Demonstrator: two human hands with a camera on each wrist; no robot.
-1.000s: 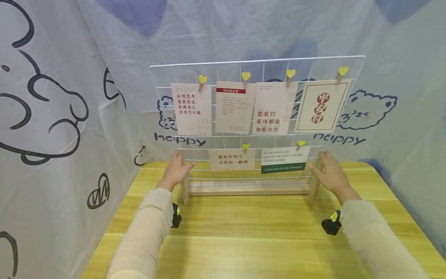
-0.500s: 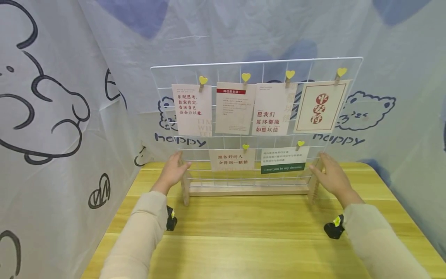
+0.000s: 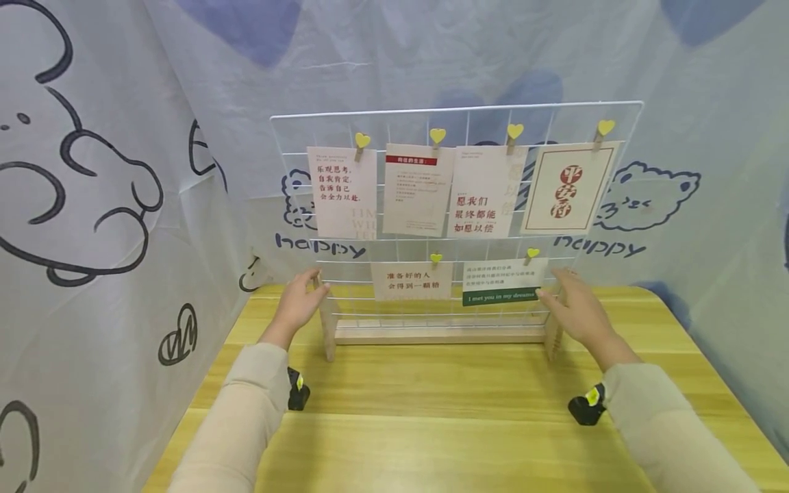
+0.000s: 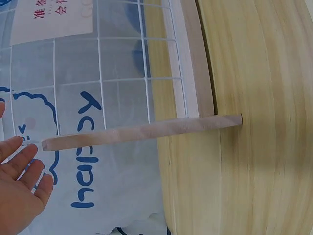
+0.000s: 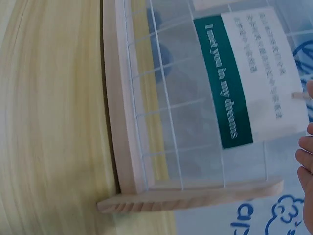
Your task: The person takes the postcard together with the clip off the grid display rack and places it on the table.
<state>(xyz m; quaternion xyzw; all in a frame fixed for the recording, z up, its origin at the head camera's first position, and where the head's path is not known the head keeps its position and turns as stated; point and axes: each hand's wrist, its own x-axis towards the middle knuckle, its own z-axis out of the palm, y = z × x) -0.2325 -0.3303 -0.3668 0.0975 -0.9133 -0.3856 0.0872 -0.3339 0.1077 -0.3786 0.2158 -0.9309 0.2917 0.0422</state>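
Observation:
A white wire grid rack (image 3: 456,109) stands upright in a wooden base (image 3: 440,335) on the table. Four-sided paper cards hang from it by clips with yellow hearts. My left hand (image 3: 298,305) is beside the left wooden post (image 3: 327,322); in the left wrist view its spread fingers (image 4: 30,157) are just off the post's tip. My right hand (image 3: 579,305) is at the right post (image 3: 555,332), its thumb close to the green-and-white card (image 3: 502,282). Its fingers (image 5: 305,155) show relaxed at the right wrist view's edge; whether they touch anything is unclear.
The wood-grain table (image 3: 431,424) extends in front of the rack. A printed cloth (image 3: 394,75) hangs close behind it and along the left side. Black devices, such as the left one (image 3: 298,389), sit at both wrists.
My left hand has drawn a little leftward, away from the post. The right hand has shifted slightly inward, toward the green-and-white card. The rack and cards stay in place.

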